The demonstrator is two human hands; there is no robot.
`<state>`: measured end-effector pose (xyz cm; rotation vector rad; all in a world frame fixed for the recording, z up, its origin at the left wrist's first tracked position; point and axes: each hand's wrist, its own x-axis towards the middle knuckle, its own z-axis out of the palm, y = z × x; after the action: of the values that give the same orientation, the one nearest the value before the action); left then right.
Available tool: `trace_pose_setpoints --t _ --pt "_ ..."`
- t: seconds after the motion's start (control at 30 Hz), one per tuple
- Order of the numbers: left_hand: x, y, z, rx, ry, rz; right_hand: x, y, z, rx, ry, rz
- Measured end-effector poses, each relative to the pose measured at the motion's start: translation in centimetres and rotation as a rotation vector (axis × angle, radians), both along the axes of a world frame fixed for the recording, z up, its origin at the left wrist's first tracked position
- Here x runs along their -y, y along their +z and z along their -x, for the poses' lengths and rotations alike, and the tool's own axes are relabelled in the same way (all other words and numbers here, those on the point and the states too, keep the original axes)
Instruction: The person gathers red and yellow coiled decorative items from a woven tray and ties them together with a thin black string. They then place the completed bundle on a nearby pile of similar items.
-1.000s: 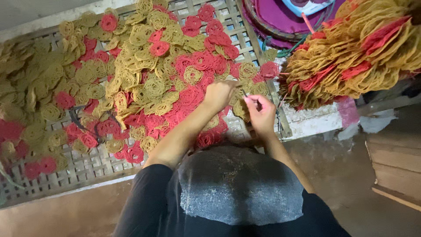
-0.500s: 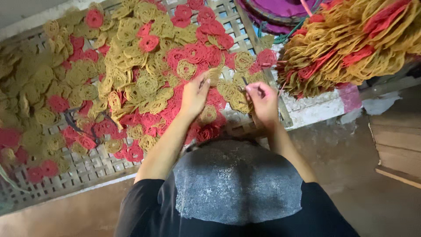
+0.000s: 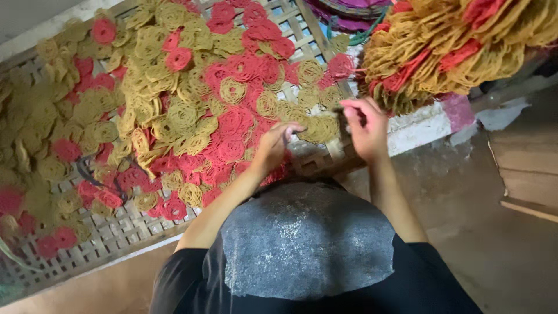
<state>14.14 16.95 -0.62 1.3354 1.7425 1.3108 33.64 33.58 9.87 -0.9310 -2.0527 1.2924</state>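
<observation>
coils: red and yellow spiral coils (image 3: pixel 192 110) spread over the woven mat (image 3: pixel 110 238), upper left to centre
left hand (image 3: pixel 276 145): fingers curled, resting on coils mid-frame
right hand (image 3: pixel 363 125): pinching something small, can't tell what
heap: tangled strands (image 3: pixel 459 46) upper right
foreground: grey cloth (image 3: pixel 308 238) hides the mat's near edge

Dim light falls on a brown dirt floor (image 3: pixel 488 232).

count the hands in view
2, both the person's own. The left hand rests on the coils near the lattice tray's front edge. The right hand is raised beside the strand pile. No others show.
</observation>
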Motion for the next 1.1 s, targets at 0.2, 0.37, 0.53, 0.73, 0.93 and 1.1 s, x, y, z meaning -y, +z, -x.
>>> trace_pose_setpoints --t 0.2,0.37,0.53,0.73,0.93,1.1 --pt "0.8 -1.1 -0.3 0.601 -0.039 0.121 2.1 -5.3 -4.7 0.235 0.045 -0.103" --pt "1.0 -2.5 0.6 0.83 -0.029 0.124 4.9 -6.7 -3.1 0.105 0.002 0.019" --pt "1.5 -3.2 0.7 0.976 0.103 0.165 5.6 -4.9 -1.3 -0.083 0.127 0.246" --pt "1.6 -2.8 0.4 0.967 0.149 0.168 5.4 -5.5 0.3 -0.169 0.06 0.408" --pt "1.4 -2.6 0.1 0.983 0.156 0.183 4.6 -7.6 0.6 -0.151 0.01 0.372" --pt "1.3 -3.2 0.0 1.018 0.15 0.173 4.2 -8.5 0.8 -0.101 0.01 0.3"
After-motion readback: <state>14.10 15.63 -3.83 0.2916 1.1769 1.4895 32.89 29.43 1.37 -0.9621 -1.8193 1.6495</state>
